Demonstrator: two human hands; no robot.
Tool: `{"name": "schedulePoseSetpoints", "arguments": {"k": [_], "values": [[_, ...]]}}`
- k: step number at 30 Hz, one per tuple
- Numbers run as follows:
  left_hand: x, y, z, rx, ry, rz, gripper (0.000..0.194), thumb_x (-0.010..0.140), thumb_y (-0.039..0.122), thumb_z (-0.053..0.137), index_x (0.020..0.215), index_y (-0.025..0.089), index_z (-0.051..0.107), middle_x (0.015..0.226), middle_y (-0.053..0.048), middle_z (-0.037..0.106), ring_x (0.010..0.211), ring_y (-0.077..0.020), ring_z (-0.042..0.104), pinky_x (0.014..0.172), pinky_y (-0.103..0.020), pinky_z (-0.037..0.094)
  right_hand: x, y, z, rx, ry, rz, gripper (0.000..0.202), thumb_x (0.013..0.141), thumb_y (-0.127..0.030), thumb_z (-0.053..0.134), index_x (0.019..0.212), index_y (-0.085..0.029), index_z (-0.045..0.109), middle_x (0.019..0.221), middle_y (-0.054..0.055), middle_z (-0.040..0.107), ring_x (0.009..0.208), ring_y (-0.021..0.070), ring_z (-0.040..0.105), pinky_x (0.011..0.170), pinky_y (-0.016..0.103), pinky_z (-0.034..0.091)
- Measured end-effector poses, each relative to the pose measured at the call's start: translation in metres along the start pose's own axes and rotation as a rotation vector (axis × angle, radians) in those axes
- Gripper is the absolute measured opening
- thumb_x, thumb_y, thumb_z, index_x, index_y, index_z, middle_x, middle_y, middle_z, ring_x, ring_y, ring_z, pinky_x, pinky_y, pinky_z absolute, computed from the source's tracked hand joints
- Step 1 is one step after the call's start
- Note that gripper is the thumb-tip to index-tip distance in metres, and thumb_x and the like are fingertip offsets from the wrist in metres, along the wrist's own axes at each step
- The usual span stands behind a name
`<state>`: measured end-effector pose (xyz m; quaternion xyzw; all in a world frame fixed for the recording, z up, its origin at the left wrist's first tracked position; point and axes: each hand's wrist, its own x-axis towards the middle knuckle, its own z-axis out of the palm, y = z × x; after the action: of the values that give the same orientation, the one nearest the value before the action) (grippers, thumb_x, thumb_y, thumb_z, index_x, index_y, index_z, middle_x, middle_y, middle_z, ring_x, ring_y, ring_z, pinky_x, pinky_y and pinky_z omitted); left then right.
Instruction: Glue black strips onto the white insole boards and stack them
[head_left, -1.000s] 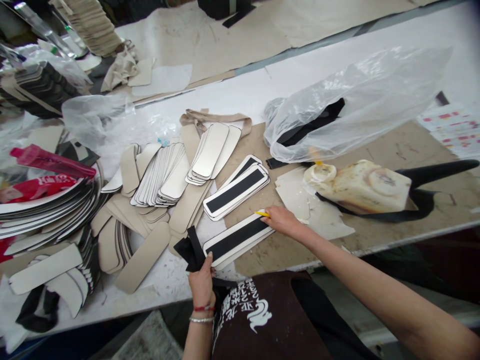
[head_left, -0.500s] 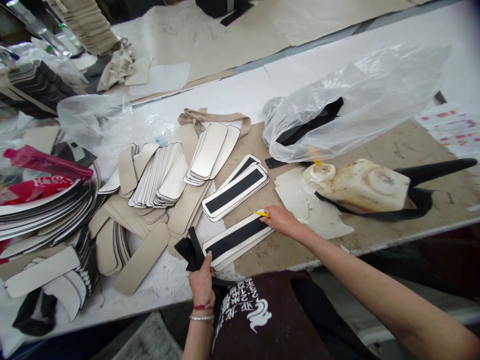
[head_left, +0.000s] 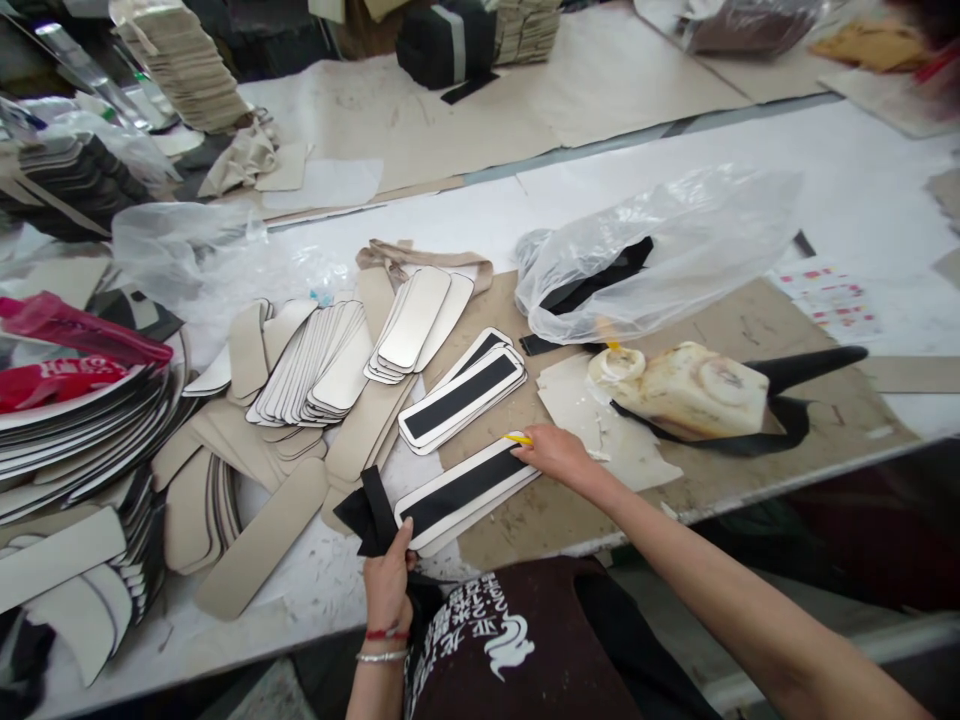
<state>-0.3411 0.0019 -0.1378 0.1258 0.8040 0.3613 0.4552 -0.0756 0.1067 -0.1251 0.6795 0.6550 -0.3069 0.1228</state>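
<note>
A long white panel with rounded ends (head_left: 405, 497) lies at the near edge of the table, a black strip (head_left: 465, 487) running along its middle. Its left end is pinched in my left hand (head_left: 388, 578), thumb on top. Black folded fabric (head_left: 367, 510) bunches up against that hand. My right hand (head_left: 556, 455) is closed around a thin yellow stick (head_left: 517, 438) and rests on the panel's right end. Another pale panel shows underneath. Just beyond lies a small pile of similar black-striped panels (head_left: 461, 400).
Plain panels (head_left: 307, 370) are fanned out at left, beside beige ones (head_left: 262, 540) and curved stacks (head_left: 75, 450). Right of my hands, a stained plastic container (head_left: 690, 390) lies on brown board. Behind it is a clear bag (head_left: 697, 260) with black material inside.
The view has shifted, showing more of the table's far side. Both hands keep nearly the same places on the panel, the right still gripping the yellow stick.
</note>
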Motion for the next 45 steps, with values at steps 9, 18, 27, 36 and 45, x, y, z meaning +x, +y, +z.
{"name": "schedulePoseSetpoints", "arguments": {"k": [9,18,27,36,45], "values": [[-0.014,0.019,-0.021,-0.089,-0.146,0.036,0.036,0.054,0.039,0.076,0.06,0.012,0.054,0.048,0.003,0.049,0.044,-0.0089,0.041,0.041,-0.022,0.034,-0.032,0.002,0.006,0.249,0.371,0.056,0.029,0.073,-0.045,0.058,0.081,-0.019,0.051,0.084,0.003,0.057,0.074,0.0158,0.053,0.059,0.024,0.033],[-0.016,0.027,-0.037,-0.119,-0.18,0.027,0.039,0.05,0.037,0.079,0.073,0.014,0.057,0.056,0.003,0.054,0.045,-0.0092,0.042,0.042,-0.022,0.037,-0.07,-0.006,-0.006,0.574,0.392,-0.053,0.029,0.075,-0.045,0.05,0.063,-0.02,0.04,0.059,-0.005,0.042,0.058,0.0121,0.043,0.055,0.024,0.03],[-0.027,0.031,-0.043,-0.111,-0.226,0.01,0.045,0.054,0.04,0.076,0.089,0.015,0.063,0.085,-0.009,0.066,0.068,-0.0208,0.061,0.054,-0.03,0.05,-0.101,-0.014,-0.009,0.503,0.44,-0.07,0.03,0.08,-0.042,0.046,0.062,-0.021,0.036,0.056,-0.005,0.038,0.056,0.0118,0.04,0.055,0.023,0.03],[-0.022,0.018,-0.054,0.057,-0.194,0.236,0.044,0.057,0.042,0.073,0.086,0.01,0.066,0.062,-0.006,0.063,0.066,-0.0242,0.06,0.053,-0.03,0.049,-0.102,-0.026,0.021,0.144,0.515,0.057,0.024,0.086,-0.041,0.044,0.082,-0.02,0.054,0.085,0.006,0.058,0.081,0.0179,0.054,0.072,0.026,0.038],[0.0,0.009,-0.049,0.011,-0.239,0.22,0.039,0.056,0.042,0.073,0.079,0.011,0.066,0.054,-0.002,0.058,0.058,-0.0199,0.056,0.053,-0.028,0.046,-0.099,-0.033,0.033,0.39,0.505,0.094,0.023,0.082,-0.042,0.045,0.072,-0.022,0.05,0.064,-0.001,0.054,0.061,0.0152,0.05,0.059,0.025,0.038]]}}
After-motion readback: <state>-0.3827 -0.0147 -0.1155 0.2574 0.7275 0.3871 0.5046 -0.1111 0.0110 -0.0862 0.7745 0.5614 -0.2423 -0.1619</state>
